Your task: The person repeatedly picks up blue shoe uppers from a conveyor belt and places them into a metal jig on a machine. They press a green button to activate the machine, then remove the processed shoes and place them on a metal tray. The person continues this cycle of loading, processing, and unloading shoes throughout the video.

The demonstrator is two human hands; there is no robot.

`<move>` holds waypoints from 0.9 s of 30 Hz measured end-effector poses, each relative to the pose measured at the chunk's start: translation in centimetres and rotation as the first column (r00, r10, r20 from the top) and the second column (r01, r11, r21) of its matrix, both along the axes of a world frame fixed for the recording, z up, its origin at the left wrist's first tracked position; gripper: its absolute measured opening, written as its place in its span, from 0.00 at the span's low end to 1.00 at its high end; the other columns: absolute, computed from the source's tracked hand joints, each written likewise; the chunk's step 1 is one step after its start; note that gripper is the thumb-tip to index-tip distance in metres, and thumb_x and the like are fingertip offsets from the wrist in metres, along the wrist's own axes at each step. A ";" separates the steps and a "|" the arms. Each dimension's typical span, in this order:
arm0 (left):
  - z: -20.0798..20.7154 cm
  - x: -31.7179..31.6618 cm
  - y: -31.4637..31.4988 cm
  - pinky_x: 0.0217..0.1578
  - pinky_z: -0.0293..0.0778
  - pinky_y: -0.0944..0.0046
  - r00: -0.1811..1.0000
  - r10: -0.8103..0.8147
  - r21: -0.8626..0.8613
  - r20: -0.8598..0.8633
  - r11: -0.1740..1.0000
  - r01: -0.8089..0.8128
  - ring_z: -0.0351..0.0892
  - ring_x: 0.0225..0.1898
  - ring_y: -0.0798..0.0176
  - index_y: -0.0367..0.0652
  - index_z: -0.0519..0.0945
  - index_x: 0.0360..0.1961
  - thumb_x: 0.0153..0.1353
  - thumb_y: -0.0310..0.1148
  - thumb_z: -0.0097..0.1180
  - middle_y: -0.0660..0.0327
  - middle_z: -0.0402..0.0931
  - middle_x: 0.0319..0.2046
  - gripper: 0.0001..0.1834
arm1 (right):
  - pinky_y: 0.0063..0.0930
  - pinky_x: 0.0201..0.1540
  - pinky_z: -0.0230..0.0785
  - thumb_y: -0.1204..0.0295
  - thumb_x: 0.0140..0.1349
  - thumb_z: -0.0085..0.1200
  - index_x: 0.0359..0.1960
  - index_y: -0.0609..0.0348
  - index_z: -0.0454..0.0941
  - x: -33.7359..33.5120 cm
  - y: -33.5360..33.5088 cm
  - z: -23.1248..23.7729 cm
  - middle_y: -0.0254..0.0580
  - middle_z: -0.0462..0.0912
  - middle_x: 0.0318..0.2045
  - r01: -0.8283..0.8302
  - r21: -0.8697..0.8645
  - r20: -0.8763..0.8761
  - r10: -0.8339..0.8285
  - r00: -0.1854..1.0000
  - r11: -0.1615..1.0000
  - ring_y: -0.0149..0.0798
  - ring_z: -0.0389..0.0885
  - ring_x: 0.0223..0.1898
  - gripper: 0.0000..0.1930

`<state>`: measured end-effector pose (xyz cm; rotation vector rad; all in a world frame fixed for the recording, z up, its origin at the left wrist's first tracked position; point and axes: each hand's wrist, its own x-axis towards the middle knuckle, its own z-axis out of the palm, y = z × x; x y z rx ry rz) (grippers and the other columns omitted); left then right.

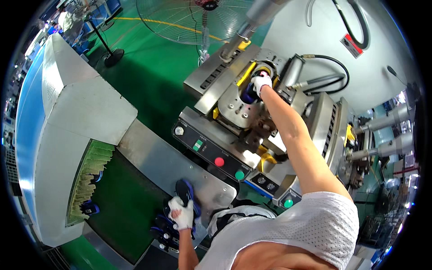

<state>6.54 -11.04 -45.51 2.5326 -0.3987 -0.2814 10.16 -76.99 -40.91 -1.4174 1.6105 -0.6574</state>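
My right hand (261, 83), in a white glove, is closed on a dark blue shoe (249, 94) that sits in the rounded metal holder of a machine (234, 110). Its fingertips are partly hidden at the holder's far end. Lower down, my left hand (181, 215), also gloved in white, has its fingers curled against another dark shoe (185, 189) with a blue edge. That shoe lies along the metal border (166, 155) of a green conveyor belt (121, 198). Several similar dark shoes (161, 233) are bunched beside the left hand.
A control panel (208, 153) with red and green buttons fronts the machine. Left stands a grey tunnel housing (85, 105) with a fringed flap curtain (92, 180); shoes show at the fringe. A large fan (198, 18) stands beyond. Metal cylinders and black hoses (335, 58) flank the machine.
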 end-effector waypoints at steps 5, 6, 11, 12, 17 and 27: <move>-3.7 -6.5 3.0 0.46 0.74 0.46 0.987 0.143 0.325 0.070 0.932 -0.158 0.78 0.46 0.44 0.40 0.77 0.45 0.45 0.42 0.76 0.52 0.76 0.43 0.29 | 0.41 0.38 0.81 0.70 0.54 0.57 0.39 0.51 0.88 2.2 -1.1 -3.7 0.49 0.89 0.29 -0.164 -0.066 -0.452 0.117 0.884 0.984 0.48 0.89 0.31 0.12; -4.7 -7.8 3.8 0.48 0.74 0.45 0.973 0.222 0.343 0.059 0.911 -0.229 0.78 0.49 0.43 0.40 0.77 0.48 0.46 0.45 0.75 0.51 0.76 0.45 0.31 | 0.41 0.41 0.81 0.69 0.53 0.58 0.41 0.54 0.88 4.9 3.2 -0.5 0.52 0.89 0.34 -0.004 0.014 -0.241 0.007 0.970 1.000 0.48 0.89 0.36 0.14; -4.0 -6.9 2.1 0.51 0.74 0.44 0.981 0.151 0.261 0.123 0.949 -0.178 0.77 0.52 0.42 0.39 0.77 0.51 0.51 0.45 0.71 0.48 0.76 0.48 0.31 | 0.41 0.39 0.76 0.64 0.60 0.56 0.36 0.56 0.84 1.5 -3.0 -2.8 0.47 0.84 0.34 -0.767 0.036 -0.840 0.435 0.324 0.641 0.44 0.84 0.37 0.11; -4.3 -6.9 2.5 0.50 0.74 0.44 0.977 0.130 0.245 0.170 0.954 -0.170 0.77 0.51 0.42 0.39 0.77 0.51 0.51 0.45 0.71 0.48 0.76 0.47 0.30 | 0.41 0.38 0.75 0.64 0.62 0.56 0.35 0.55 0.84 2.5 -4.0 -3.2 0.45 0.83 0.33 -0.780 0.037 -0.820 0.465 0.334 0.624 0.43 0.82 0.36 0.09; -7.0 -7.6 3.6 0.49 0.73 0.41 0.943 0.304 0.110 0.135 0.941 -0.319 0.76 0.52 0.41 0.40 0.77 0.51 0.50 0.45 0.72 0.48 0.76 0.46 0.30 | 0.42 0.51 0.76 0.59 0.64 0.60 0.56 0.60 0.80 -0.4 -3.5 -1.0 0.45 0.86 0.48 -0.604 0.199 0.314 0.534 0.785 0.772 0.44 0.84 0.48 0.23; -1.4 -5.3 8.3 0.50 0.77 0.53 0.988 0.137 -0.314 0.075 0.943 -0.107 0.80 0.48 0.48 0.34 0.76 0.52 0.54 0.38 0.72 0.46 0.76 0.49 0.29 | 0.40 0.74 0.55 0.55 0.65 0.61 0.76 0.67 0.51 -10.9 35.3 6.2 0.58 0.58 0.75 -0.798 -0.504 -0.565 0.574 0.593 0.330 0.53 0.59 0.75 0.46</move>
